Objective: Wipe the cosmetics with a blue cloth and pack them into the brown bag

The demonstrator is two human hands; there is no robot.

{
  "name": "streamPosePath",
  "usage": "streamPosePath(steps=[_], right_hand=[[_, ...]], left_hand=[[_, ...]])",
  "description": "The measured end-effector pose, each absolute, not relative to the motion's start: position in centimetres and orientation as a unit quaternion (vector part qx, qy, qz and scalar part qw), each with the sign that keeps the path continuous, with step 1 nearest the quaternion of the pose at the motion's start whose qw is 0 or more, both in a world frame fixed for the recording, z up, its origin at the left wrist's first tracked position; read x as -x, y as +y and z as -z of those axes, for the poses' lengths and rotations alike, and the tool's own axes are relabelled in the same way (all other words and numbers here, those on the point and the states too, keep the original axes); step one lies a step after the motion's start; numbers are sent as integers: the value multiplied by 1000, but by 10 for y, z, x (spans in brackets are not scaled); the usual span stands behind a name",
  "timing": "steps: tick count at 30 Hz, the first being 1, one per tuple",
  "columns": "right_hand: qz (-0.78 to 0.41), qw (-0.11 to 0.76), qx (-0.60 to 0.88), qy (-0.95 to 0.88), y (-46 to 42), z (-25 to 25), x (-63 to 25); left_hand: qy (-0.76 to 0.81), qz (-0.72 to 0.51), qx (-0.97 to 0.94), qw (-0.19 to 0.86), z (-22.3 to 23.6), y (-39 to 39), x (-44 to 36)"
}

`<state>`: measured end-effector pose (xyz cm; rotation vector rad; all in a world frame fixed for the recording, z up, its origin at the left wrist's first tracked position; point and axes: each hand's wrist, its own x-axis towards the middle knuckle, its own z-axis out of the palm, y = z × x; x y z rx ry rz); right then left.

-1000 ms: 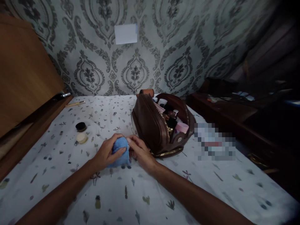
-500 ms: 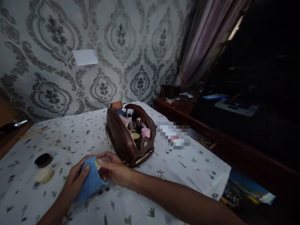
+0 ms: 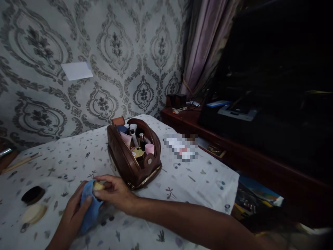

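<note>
The left hand [image 3: 74, 211] is holding a blue cloth [image 3: 90, 217], its fingers wrapping the far side and its thumb pressing the near face. The right hand [image 3: 121, 194] is meeting it at the upper edge, thumb and fingers closing on a pale yellowish piece [image 3: 99, 186] that is showing at the cloth's mouth. Both are sitting just above the counter [image 3: 130, 232], on the near left side of the brown bag [image 3: 119, 152] and apart from it. What the piece is, I cannot tell.

The cloth is looking soft, light and limp; it is bending under the thumb and probably giving no support of its own. It is likely gripping well rather than slipping, and the folded upper part, where the left thumb is resting, is seeming the best hold. The piece is appearing small and light, perhaps firmer than the cloth; a pinch on its exposed rim is suiting it, though its hardness is staying a guess.

The cloth's long axis is slanting, its loose lower end hanging toward the person and its mouth pointing away and slightly right, toward the bag's left flank. The piece is poking out of that mouth toward the right hand; fingers are hiding too much of it for its own axis to be showing. Left of the bag, a black disc [image 3: 33, 195] and a cream disc [image 3: 34, 213] are lying close together.
</note>
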<state>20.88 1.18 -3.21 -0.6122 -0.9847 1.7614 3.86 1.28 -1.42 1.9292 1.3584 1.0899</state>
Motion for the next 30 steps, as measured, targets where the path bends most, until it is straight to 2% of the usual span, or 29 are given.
streamPosePath(steps=[6,11,19,21,25,30], right_hand=[[-716,491,259,-424,10,26,-211],[-710,491,254,-437,9,17,-213],[-704,470,176,-503,0,-11,-225],[-662,493,203,-526,-4,-17,-229],[-498,544,278,-615,-10,-34,-243],[-400,567,293,-658,-18,-61,-267]], left_hand=[[497,-356,-770,179,12,11,-34],[517,-393,-749,131,-3,8,-36],[582,-480,-615,229,-28,-1,-64],[581,-490,-596,260,-33,1,-69],[532,-504,-619,283,-47,8,-77],[458,-488,-717,194,-80,21,-98]])
